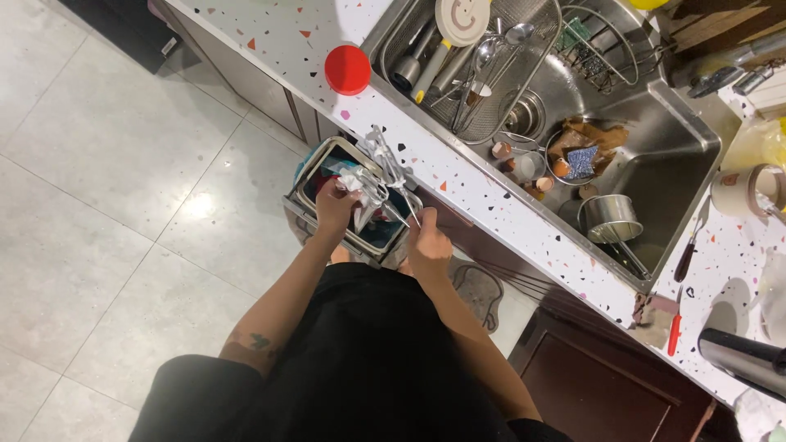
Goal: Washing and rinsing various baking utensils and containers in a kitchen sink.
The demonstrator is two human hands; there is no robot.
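I stand over a bin (304, 182) with a rectangular metal rim, beside the speckled white counter (458, 176). My left hand (334, 206) grips a crumpled white paper towel (358, 182) pressed against a thin metal wire utensil (391, 168). My right hand (428, 246) holds that utensil by its lower end, so it slants up above the bin towards the counter edge. Which kind of utensil it is I cannot tell.
A red round lid (347, 69) lies on the counter. The steel sink (671, 139) holds a wire rack (491, 123) of cutlery, a small pot (610, 217), eggshells and a sponge. A tape roll (760, 190), knives and a dark cylinder (741, 360) sit right.
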